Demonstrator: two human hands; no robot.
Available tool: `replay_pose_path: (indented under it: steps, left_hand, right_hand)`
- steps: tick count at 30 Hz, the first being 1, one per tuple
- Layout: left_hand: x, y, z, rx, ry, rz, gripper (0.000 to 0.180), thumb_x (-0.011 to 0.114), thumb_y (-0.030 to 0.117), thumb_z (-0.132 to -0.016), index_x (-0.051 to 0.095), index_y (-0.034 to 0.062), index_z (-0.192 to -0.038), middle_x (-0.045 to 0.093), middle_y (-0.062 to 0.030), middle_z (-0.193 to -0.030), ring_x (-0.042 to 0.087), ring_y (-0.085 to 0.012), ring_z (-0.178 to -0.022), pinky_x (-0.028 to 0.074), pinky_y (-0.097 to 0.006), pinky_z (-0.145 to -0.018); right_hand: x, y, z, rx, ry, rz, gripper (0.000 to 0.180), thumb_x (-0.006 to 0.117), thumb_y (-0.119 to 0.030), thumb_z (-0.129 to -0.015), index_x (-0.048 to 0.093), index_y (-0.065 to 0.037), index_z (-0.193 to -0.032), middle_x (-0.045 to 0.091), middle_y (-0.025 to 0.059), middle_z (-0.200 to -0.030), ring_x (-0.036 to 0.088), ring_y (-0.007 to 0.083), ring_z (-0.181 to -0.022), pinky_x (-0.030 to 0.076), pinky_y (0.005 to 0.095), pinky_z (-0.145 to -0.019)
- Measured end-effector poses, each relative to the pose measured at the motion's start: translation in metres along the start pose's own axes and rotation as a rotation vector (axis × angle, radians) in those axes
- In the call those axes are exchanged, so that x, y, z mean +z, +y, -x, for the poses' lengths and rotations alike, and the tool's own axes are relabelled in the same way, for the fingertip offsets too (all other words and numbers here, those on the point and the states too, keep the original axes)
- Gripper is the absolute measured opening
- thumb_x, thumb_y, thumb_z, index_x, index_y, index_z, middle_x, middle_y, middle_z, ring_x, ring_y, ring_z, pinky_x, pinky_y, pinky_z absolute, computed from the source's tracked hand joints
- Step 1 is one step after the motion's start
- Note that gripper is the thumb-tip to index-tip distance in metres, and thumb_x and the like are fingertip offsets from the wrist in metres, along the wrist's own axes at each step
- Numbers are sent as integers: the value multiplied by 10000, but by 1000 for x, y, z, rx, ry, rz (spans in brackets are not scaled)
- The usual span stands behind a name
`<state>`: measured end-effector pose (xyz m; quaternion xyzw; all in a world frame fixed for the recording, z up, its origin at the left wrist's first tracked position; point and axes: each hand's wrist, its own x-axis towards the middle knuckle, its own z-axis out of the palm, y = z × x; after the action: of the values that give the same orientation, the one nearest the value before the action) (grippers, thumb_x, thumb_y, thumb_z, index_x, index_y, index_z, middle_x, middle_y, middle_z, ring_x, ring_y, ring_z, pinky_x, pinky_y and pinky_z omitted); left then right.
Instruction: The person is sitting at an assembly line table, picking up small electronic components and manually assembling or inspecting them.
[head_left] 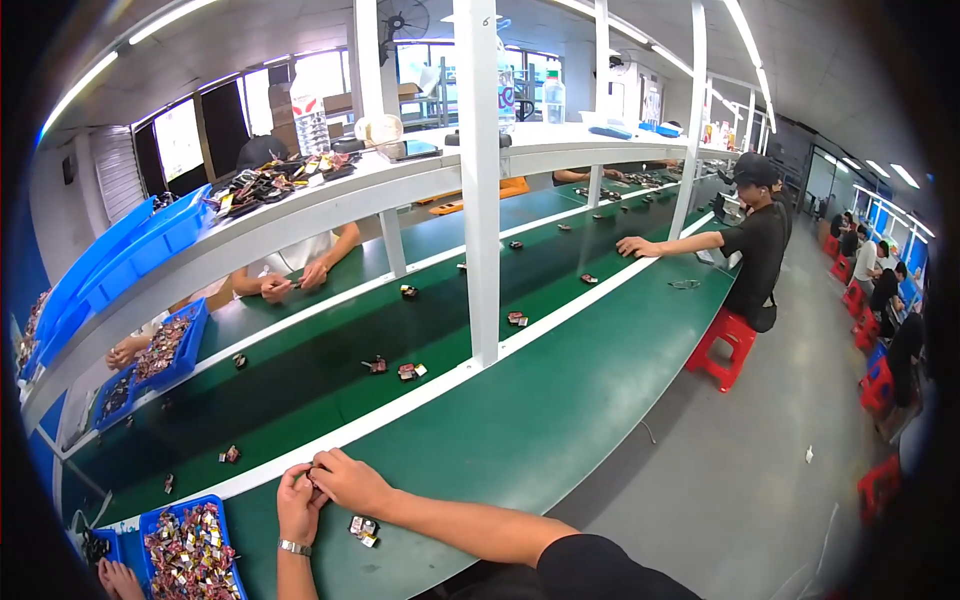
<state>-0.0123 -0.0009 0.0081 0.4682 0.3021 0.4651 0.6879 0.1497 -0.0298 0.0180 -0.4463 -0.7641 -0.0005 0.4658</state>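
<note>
My left hand (296,506), with a metal-banded watch on its wrist, and my right hand (350,483) meet over the near edge of the green bench. Their fingers pinch together around a small dark piece (311,474), mostly hidden by the fingertips; its kind is too small to tell. Just below my right wrist lies a little cluster of small wired parts (364,531), white, yellow and dark. Left of my left hand stands a blue bin (226,532) heaped with similar small parts in red, yellow and white.
Beyond a white rail (400,409), a dark green conveyor belt (300,395) carries scattered small parts (411,371). A white post (484,250) rises from the rail. Co-workers' hands (290,283) work across the belt; another person's hand (121,580) is at lower left. A person in black (757,240) sits farther right.
</note>
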Motion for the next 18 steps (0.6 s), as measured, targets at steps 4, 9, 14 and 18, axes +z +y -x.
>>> replay_pose_path:
  steps: [4,9,14,18]
  left_hand:
    - [-9,-3,-1,17,-9,10,218,473,67,-986,472,52,-1204,643,-74,-1034,649,-163,-898,568,-345,-796]
    - [-5,0,0,20,9,10,218,488,64,-980,476,51,-1197,649,-75,-1027,652,-163,-892,567,-343,-784]
    - [-3,0,-1,29,13,-24,215,508,66,-970,485,47,-1183,653,-77,-1027,654,-162,-888,565,-329,-766]
    - [-3,-3,-2,59,80,-60,187,502,58,-967,503,43,-1153,659,-74,-998,654,-151,-867,563,-302,-717]
  right_hand:
    - [8,-2,0,-7,30,6,98,601,-110,-830,599,-35,-893,559,72,-1000,569,254,-920,568,348,-676]
    - [11,-3,-1,-27,64,27,106,598,-71,-775,582,-15,-864,535,85,-980,565,255,-917,569,335,-683]
    - [11,-2,-2,-68,132,68,124,595,-46,-742,570,-2,-855,513,94,-957,563,253,-905,564,319,-690]
    - [8,-6,-4,-45,112,5,103,592,-46,-788,575,0,-879,521,97,-965,561,262,-906,550,334,-711]
